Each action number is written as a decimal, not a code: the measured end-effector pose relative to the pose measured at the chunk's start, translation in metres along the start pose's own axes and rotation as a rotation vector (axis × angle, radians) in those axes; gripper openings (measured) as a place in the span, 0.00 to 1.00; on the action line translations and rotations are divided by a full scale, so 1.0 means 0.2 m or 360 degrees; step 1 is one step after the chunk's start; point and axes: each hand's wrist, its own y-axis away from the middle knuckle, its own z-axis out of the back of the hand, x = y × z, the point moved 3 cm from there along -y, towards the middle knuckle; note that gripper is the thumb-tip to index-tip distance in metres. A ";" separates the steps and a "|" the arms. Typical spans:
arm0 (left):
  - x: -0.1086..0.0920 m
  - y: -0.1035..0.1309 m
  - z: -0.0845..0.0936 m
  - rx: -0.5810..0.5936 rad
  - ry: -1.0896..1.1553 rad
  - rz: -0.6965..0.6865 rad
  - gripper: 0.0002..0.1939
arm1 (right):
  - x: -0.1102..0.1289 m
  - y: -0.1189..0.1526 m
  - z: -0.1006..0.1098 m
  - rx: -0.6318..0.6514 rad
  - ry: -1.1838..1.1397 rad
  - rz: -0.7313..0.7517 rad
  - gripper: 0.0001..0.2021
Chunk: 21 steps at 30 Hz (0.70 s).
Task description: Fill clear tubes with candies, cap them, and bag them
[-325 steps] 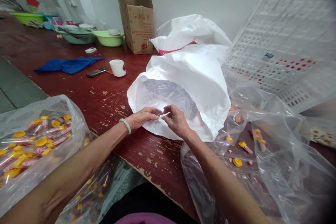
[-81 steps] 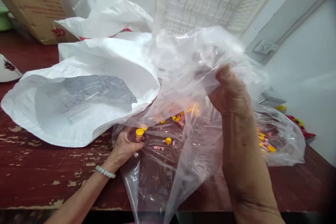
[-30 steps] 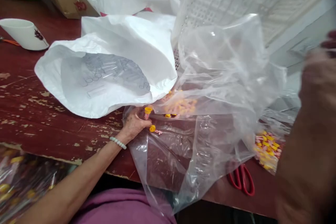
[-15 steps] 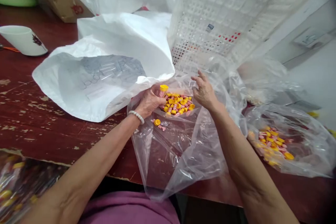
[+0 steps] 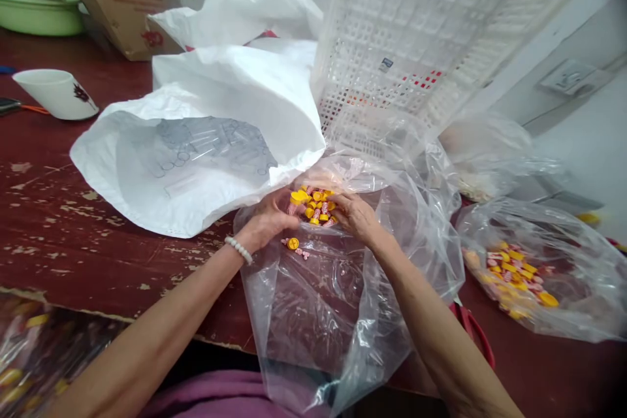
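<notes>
The left hand's curled fingers gripped a yellow-capped clear tube; the right hand's bent fingers touched small yellow-capped pink pieces.

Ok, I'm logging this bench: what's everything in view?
Sack: one or more, white, left-centre
Tubes: many, clear, in sack
Crate: one, white, rear right
Bags: several, clear, centre and right
Capped pieces: many, yellow/pink, in bags
Cup: one, white, left
Basin: one, green, left
Box: one, brown, rear left
Scissors: one, red, right
Socket: one, white, wall
Table: one, red, beneath
Bracelet: one, pale, left wrist
Shirt: one, purple, bottom
Left hand: one, holding yellow-capped tube
Right hand: one, at capped pieces
</notes>
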 end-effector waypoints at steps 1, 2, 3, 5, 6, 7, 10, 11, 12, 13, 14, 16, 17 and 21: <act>0.00 0.04 0.00 0.0061 -0.0040 -0.0023 0.23 | 0.01 0.00 0.00 0.0021 0.0021 -0.0032 0.15; -0.01 0.09 -0.01 0.0127 -0.0086 -0.0056 0.25 | 0.02 0.00 0.00 0.0011 0.0029 -0.0085 0.15; -0.01 0.13 -0.02 0.0187 -0.0133 -0.0098 0.26 | 0.04 0.00 0.01 -0.0036 0.0009 -0.0153 0.14; -0.03 0.21 -0.04 0.0247 -0.0236 -0.0203 0.24 | 0.08 0.03 0.05 -0.0224 -0.0188 -0.0303 0.13; -0.04 0.24 -0.04 0.0237 -0.0294 -0.0257 0.22 | 0.11 0.05 0.08 -0.0339 -0.0397 -0.0369 0.12; -0.05 0.27 -0.04 0.0222 -0.0354 -0.0304 0.20 | 0.15 0.08 0.11 -0.0448 -0.0669 -0.0418 0.12; -0.08 0.32 -0.06 0.0236 -0.0506 -0.0407 0.16 | 0.32 0.16 0.20 -0.0670 -0.1517 -0.0448 0.13; -0.08 0.32 -0.07 0.0251 -0.0538 -0.0431 0.17 | 0.37 0.19 0.22 -0.0712 -0.1699 -0.0423 0.12; -0.09 0.33 -0.07 0.0269 -0.0561 -0.0450 0.18 | 0.43 0.21 0.24 -0.0738 -0.1813 -0.0383 0.12; -0.09 0.34 -0.08 0.0283 -0.0576 -0.0466 0.18 | 0.47 0.23 0.26 -0.0739 -0.1874 -0.0341 0.11; -0.10 0.34 -0.08 0.0297 -0.0583 -0.0480 0.19 | 0.50 0.25 0.26 -0.0731 -0.1893 -0.0306 0.10; -0.10 0.36 -0.09 0.0332 -0.0588 -0.0497 0.19 | 0.54 0.28 0.26 -0.0671 -0.1803 -0.0241 0.08; -0.11 0.37 -0.09 0.0345 -0.0590 -0.0495 0.18 | 0.55 0.29 0.25 -0.0626 -0.1680 -0.0188 0.06; -0.07 0.41 -0.08 0.0369 -0.0609 -0.0409 0.12 | 0.62 0.37 0.24 -0.0488 -0.1054 0.0123 0.07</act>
